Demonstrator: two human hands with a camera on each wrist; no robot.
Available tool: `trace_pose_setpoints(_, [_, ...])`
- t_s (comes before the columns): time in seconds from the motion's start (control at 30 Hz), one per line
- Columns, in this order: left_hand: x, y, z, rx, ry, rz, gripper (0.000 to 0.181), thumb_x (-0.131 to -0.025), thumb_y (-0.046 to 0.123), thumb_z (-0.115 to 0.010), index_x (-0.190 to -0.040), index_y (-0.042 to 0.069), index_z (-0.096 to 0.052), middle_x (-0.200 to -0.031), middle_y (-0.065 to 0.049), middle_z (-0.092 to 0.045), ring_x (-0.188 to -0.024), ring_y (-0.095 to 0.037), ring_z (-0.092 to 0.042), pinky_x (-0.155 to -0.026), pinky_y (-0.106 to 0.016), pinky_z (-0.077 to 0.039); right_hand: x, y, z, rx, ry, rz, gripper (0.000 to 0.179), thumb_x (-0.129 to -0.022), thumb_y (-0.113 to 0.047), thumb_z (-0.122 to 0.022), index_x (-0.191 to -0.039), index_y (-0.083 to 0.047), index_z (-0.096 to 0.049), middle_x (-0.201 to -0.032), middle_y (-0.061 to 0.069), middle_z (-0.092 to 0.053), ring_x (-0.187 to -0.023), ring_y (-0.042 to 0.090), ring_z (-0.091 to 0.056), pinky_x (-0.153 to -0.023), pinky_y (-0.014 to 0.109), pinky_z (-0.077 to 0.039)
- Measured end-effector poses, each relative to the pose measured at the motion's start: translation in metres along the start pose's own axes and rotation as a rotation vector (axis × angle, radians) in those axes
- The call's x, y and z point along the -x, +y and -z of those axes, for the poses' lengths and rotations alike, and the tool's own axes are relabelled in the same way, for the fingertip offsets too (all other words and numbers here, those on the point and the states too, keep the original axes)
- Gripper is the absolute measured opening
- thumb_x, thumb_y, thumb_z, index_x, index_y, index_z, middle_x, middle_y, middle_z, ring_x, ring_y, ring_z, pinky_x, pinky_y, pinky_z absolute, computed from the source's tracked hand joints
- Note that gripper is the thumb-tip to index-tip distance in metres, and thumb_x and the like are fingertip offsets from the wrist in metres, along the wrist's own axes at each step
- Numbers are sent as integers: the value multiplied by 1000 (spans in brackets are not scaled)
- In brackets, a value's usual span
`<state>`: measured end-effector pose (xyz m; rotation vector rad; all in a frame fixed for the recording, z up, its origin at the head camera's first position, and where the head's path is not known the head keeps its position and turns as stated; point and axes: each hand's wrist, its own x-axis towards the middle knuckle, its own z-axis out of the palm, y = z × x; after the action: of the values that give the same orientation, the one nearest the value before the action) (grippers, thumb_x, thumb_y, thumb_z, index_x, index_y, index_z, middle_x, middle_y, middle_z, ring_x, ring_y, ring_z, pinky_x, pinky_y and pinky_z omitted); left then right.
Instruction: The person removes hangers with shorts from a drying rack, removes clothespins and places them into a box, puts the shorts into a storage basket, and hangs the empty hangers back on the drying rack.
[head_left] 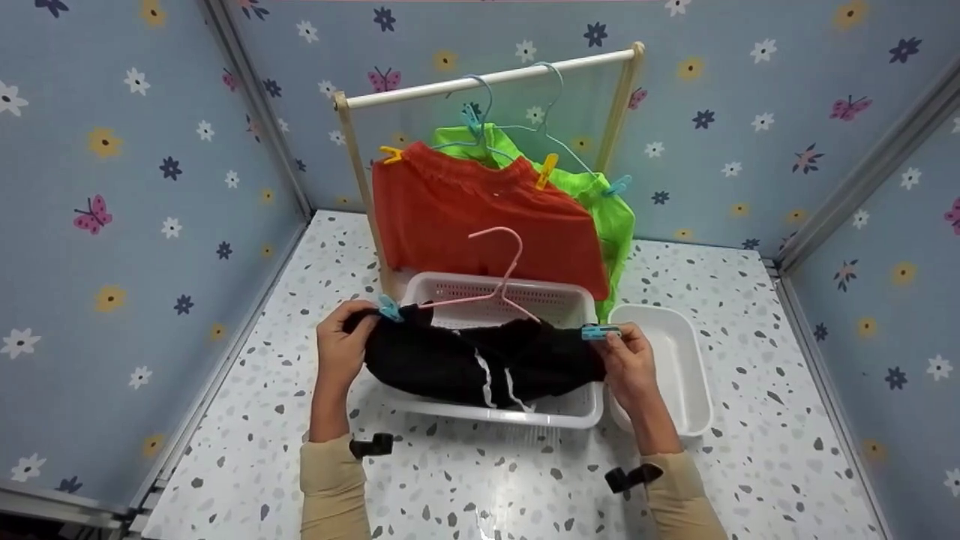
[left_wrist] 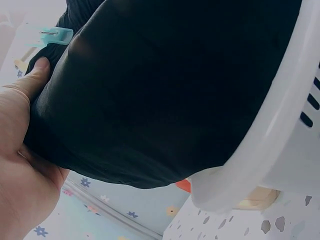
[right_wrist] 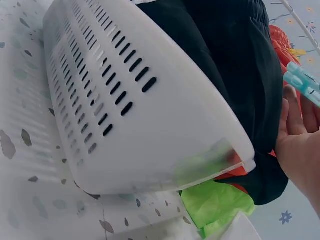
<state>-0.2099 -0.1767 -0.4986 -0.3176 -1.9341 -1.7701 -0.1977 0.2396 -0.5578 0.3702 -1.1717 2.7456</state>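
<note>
A pair of black shorts (head_left: 442, 367) with white drawstrings lies over the white basket, its waistband up against a pink hanger (head_left: 501, 289). My left hand (head_left: 345, 341) pinches the waistband's left end, thumb on top, beside a light blue clothespin (head_left: 389, 308) fixed there. In the left wrist view the thumb presses the black cloth (left_wrist: 150, 100) just below that clothespin (left_wrist: 56, 35). At the other end, my right hand (head_left: 632, 364) pinches a second light blue clothespin (head_left: 600, 332) at the waistband. Whether this clothespin bites both cloth and hanger cannot be seen.
The slotted white basket (head_left: 510, 420) stands beneath the shorts. Right of it is a smaller white tub (head_left: 679, 375). Behind, a rack (head_left: 487, 79) carries red shorts (head_left: 480, 217) with yellow clothespins and a bright green garment (head_left: 619, 225) on hangers. Patterned panels (head_left: 165, 187) enclose the speckled surface.
</note>
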Motion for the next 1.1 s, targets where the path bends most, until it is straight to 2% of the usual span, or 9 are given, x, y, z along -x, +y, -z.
trace_pose_setpoints(0.17, [-1, -1, 0, -2, -6, -12, 8, -87, -11, -64, -95, -12, -66, -92, -11, -68, -90, -18, -62, -81, -25, -47, 0, -10, 1, 88, 85, -12, 9, -94, 9, -56, -96, 0, -56, -98, 13, -61, -88, 23, -66, -78, 32, -54])
trace_pose_setpoints(0.33, [1, -4, 1, 0, -3, -15, 8, -87, -11, -64, -95, -11, -67, -92, -9, -69, -91, -20, -62, -82, -26, -47, -6, -20, 10, 345, 190, 34, 17, -91, 10, -61, -104, 1, -65, -91, 10, -62, -76, 18, -65, -68, 29, -55])
trace_pose_setpoints(0.43, [1, -5, 1, -3, 2, -6, 8, -87, -11, -64, -94, -10, -68, -92, -10, -69, -91, -18, -62, -82, -26, -46, -12, -26, 17, 488, 240, 54, 21, -88, 10, -64, -108, 3, -64, -86, 9, -63, -71, 15, -64, -64, 27, -55])
trace_pose_setpoints(0.6, [2, -8, 2, -11, 8, 10, 8, -87, -10, -65, -94, -8, -68, -93, -14, -68, -91, -17, -62, -82, -26, -47, -21, -35, 26, 591, 324, 68, 21, -85, 12, -67, -102, 3, -57, -80, 9, -63, -65, 13, -63, -58, 24, -53])
trace_pose_setpoints(0.77, [2, -9, 3, -15, 3, 15, 8, -87, -9, -65, -95, -8, -68, -93, -14, -69, -91, -20, -63, -81, -26, -47, -30, -42, 37, 747, 365, 72, 21, -85, 6, -70, -104, 7, -61, -80, 7, -65, -66, 11, -62, -58, 22, -52])
trace_pose_setpoints(0.9, [1, -8, 2, -7, -1, 14, 9, -87, -10, -64, -95, -8, -69, -93, -12, -69, -92, -17, -63, -82, -26, -47, -38, -44, 52, 918, 381, 36, 30, -86, -5, -74, -110, 8, -63, -85, 7, -66, -71, 10, -63, -59, 21, -52])
trace_pose_setpoints(1.1, [2, -9, 1, 7, 2, 7, 10, -87, -12, -64, -95, -8, -69, -92, -11, -69, -91, -16, -63, -82, -26, -47, -50, -44, 78, 1124, 372, -74, 40, -86, -18, -76, -118, 3, -64, -98, 10, -67, -80, 9, -61, -63, 20, -49])
